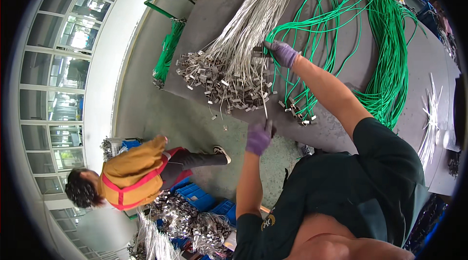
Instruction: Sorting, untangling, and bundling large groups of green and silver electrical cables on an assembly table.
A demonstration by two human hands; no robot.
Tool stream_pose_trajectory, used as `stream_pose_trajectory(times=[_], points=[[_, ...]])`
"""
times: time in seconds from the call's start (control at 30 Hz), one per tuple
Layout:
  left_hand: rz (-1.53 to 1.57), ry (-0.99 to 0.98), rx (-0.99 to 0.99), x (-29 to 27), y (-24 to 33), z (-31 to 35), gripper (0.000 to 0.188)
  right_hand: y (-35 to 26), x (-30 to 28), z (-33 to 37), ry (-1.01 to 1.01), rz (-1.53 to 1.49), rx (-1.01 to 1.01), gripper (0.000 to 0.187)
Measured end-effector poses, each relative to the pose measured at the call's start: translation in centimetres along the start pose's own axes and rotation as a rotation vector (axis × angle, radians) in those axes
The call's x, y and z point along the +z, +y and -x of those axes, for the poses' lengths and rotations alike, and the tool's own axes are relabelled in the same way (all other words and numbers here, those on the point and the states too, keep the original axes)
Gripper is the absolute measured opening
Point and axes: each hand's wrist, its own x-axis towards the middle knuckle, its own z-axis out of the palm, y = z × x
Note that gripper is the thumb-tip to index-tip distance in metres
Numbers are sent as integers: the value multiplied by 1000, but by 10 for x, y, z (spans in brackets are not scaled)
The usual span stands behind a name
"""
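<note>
My right hand, in a purple glove with dark fingertips, is closed around a bundle of green cables near the middle of the table. Lower down, past the near table edge, my left hand wears a matching glove and is slightly blurred. Its fingers pinch the end of a thin whitish cable. Left of both hands lies a thick sheaf of silver-white cables. Their small metal connectors heap up along the table edge. Several connector ends of green cables lie just below my right forearm.
A large green cable bundle curves over the grey table on the right, with white cable ties farther right. Another person in a mustard top is at lower left, beside blue crates and piled connectors. A green rack stands beyond the table.
</note>
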Motion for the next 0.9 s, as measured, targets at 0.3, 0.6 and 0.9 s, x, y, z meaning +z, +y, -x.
stream_pose_trajectory(times=[0.3,0.6,0.9], points=[[425,-224,-654,-18,-40,213,25,-4,-11,-37,387,137,121,20],[1001,92,-443,12,2,131,38,29,31,5,525,100,58,12],[227,275,-408,55,-76,280,17,19,24,12,455,102,88,22]])
